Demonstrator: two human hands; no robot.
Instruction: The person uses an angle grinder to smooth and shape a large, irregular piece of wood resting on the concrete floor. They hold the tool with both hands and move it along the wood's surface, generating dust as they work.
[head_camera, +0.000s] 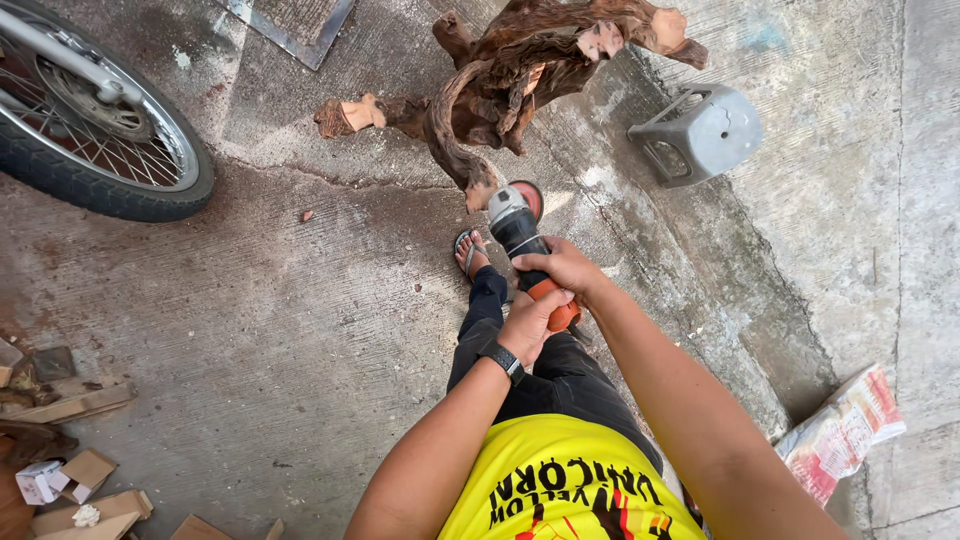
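Observation:
Both my hands hold an angle grinder (520, 232) with a black body, silver head and orange rear grip. My right hand (563, 267) wraps the black body, and my left hand (528, 325), with a black watch on the wrist, grips the orange end. The red disc (529, 197) sits next to a cut branch tip of a large gnarled dark-brown root stump (520, 75) standing on the concrete floor. Whether the disc touches the wood, I cannot tell. My sandalled foot (470, 252) is just left of the grinder.
A motorbike wheel (95, 125) is at the upper left. A grey plastic stool (698, 133) lies tipped on its side at the upper right. Wood scraps and small boxes (70, 470) lie at the lower left. A printed sack (840, 430) rests at the lower right.

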